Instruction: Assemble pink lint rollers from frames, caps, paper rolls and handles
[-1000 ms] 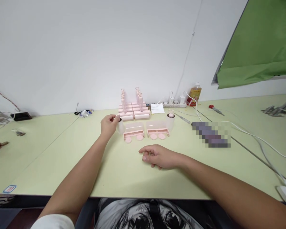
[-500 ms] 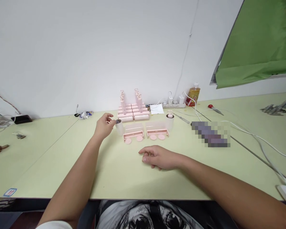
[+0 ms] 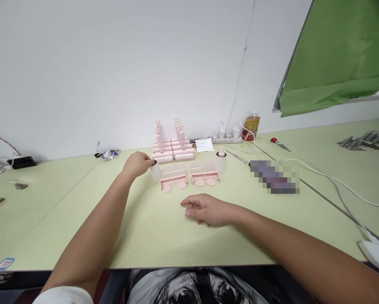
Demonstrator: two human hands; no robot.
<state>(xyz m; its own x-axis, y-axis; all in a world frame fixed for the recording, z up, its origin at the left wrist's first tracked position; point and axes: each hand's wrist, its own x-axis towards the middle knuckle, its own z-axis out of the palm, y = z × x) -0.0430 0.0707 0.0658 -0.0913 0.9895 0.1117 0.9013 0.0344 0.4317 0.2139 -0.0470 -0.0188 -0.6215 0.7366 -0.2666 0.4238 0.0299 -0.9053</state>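
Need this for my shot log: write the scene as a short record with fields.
left hand: fingertips at the dark rim of the left pale cylinder
right hand: fingers loosely curled, nothing visible in it
right pale cylinder: pink piece in its mouth
middle: two open pink cases side by side, four round pink discs
behind: more pink cases in rows, pink tubes standing among them
back edge: bottle, power strip
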